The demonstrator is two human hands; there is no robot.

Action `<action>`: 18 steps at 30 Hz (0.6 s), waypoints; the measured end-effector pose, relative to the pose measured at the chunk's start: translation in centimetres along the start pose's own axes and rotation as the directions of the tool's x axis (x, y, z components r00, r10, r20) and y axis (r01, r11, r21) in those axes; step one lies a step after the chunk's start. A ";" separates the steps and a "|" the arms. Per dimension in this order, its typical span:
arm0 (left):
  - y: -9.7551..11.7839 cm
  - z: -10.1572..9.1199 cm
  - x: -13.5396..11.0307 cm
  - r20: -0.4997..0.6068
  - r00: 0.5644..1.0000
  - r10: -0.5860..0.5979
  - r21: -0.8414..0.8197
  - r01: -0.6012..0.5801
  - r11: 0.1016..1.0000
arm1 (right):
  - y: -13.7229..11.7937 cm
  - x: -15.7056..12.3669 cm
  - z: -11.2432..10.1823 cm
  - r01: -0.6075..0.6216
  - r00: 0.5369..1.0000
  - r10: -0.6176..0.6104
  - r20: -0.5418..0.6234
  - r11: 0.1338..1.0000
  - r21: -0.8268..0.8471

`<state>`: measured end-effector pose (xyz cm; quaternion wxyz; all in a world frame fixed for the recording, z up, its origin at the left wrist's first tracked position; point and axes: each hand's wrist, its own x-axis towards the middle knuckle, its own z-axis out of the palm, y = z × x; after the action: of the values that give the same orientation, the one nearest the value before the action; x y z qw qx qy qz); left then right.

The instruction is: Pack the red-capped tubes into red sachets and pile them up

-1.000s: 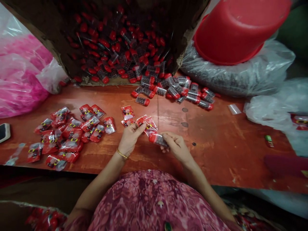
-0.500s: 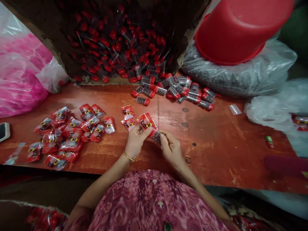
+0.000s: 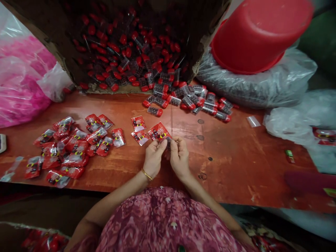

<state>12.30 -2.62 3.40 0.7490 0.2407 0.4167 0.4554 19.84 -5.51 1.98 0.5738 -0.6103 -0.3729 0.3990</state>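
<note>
A cardboard box, mouth toward the worker, holds a heap of clear, red-capped tubes at the rear edge of a reddish worktop, with loose tubes scattered on the surface before its right corner. To the box's right, an upturned red bucket rests on a clear plastic bag of dark contents; a pink-filled bag bulges over the rear left corner.

Near the middle of the front edge, the worker's left hand and right hand meet, fingers drawn close and thumbs facing, holding between them a dark tube mostly hidden by the fingers. A red packet lies just beyond the fingertips; whether it is gripped cannot be told.

Two flat packets sit just to its left, and a pile of plump red packets spreads toward the left end. A broad stretch of wood runs from the right hand to a small green-topped item near the right edge.
</note>
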 end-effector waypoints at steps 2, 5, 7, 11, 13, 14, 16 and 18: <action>0.8 -0.1 0.5 0.014 1.000 0.007 -0.011 -0.006 1.000 | -0.3 0.3 -0.3 -0.049 0.991 0.042 0.126 0.997 0.058; 1.7 -0.5 1.0 -0.018 0.999 0.036 0.013 -0.036 0.999 | -0.5 0.4 -0.9 -0.083 0.948 0.041 0.316 0.989 0.119; 1.6 -0.8 0.9 -0.012 1.000 0.014 0.048 -0.014 0.999 | -0.2 0.4 -1.1 -0.083 0.944 0.037 0.329 0.989 0.125; 0.3 -1.2 0.3 0.007 0.996 -0.093 0.046 0.092 0.995 | 1.2 0.7 -0.7 -0.117 0.969 0.097 0.228 0.990 0.077; 0.2 -1.7 0.0 -0.035 0.991 -0.127 0.019 0.127 0.992 | 1.7 0.9 -0.3 -0.108 0.973 0.101 0.206 0.994 0.024; 0.4 -2.1 0.0 -0.065 0.988 -0.140 0.013 0.141 0.990 | 1.9 1.1 -0.1 -0.082 0.973 0.083 0.216 0.997 -0.016; 1.4 -3.3 0.0 -0.151 0.980 -0.132 0.014 0.136 0.991 | 2.0 1.6 0.0 0.019 0.962 0.016 0.274 0.992 -0.127; 2.9 -5.1 0.2 -0.268 0.962 -0.058 0.033 0.069 0.997 | 1.8 2.4 0.1 0.161 0.940 -0.063 0.335 0.948 -0.273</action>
<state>6.65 -1.12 2.73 0.6950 0.1793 0.5308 0.4507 20.78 -3.37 0.05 0.4292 -0.5933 -0.5517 0.3992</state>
